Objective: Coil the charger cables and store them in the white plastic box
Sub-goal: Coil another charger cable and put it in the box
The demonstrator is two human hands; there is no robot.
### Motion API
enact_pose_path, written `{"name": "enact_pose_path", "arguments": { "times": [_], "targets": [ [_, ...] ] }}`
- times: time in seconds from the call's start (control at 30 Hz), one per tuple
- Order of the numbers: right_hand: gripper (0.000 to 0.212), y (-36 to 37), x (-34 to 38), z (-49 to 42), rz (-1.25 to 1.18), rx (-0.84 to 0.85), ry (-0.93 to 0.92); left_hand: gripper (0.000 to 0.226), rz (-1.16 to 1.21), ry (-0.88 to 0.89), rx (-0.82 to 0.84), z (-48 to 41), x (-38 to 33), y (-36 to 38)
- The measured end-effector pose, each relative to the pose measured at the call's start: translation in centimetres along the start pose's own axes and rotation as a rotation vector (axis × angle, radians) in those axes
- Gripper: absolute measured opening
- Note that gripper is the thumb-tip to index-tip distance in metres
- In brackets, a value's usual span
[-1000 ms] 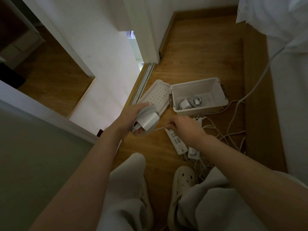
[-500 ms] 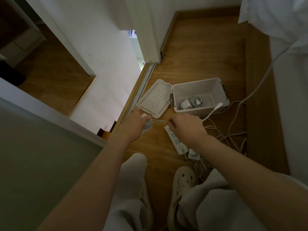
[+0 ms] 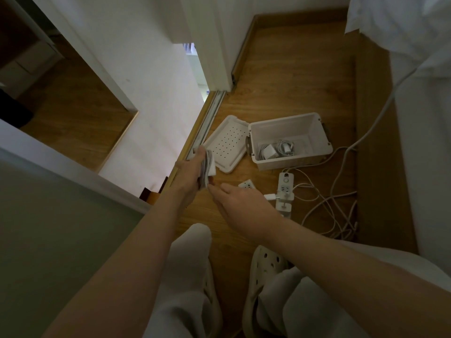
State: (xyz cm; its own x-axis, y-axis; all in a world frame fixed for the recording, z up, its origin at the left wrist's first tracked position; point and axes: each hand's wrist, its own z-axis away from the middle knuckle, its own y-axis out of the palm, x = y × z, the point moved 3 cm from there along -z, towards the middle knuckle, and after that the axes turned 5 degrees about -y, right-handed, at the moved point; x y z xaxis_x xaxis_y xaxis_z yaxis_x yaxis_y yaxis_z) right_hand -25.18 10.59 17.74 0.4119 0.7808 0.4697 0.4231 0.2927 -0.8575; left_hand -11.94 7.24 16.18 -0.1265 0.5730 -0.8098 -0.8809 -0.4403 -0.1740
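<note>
My left hand (image 3: 189, 175) grips a white charger with its cable coiled round it (image 3: 208, 168), held above the floor beside the perforated lid (image 3: 225, 145). My right hand (image 3: 240, 203) reaches in from the right, its fingertips at the lower end of the coil; whether they pinch the cable end is hard to tell. The white plastic box (image 3: 291, 140) stands uncovered on the wooden floor behind, with a coiled charger and cable (image 3: 277, 148) lying inside.
A white power strip (image 3: 285, 191) with a plugged adapter lies right of my hand. Loose white cables (image 3: 327, 208) tangle by the wooden bed frame. A sliding-door track runs at left. My knees and slippers fill the bottom.
The cable stretched between my hands has been wound onto the charger. My right hand moved left to the bottom of the coil; the power strip it covered now shows.
</note>
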Motion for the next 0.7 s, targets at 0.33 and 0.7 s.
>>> {"name": "enact_pose_path", "arguments": {
  "times": [0.33, 0.7],
  "targets": [
    [0.024, -0.4, -3.1, 0.2, -0.253, -0.032, 0.441, 0.029, 0.727, -0.084, 0.378, 1.7, -1.7, 0.7],
    [0.017, -1.8, -4.7, 0.1, -0.063, 0.019, 0.422, 0.043, 0.699, -0.092, 0.427, 1.2, -1.1, 0.9]
  ]
}}
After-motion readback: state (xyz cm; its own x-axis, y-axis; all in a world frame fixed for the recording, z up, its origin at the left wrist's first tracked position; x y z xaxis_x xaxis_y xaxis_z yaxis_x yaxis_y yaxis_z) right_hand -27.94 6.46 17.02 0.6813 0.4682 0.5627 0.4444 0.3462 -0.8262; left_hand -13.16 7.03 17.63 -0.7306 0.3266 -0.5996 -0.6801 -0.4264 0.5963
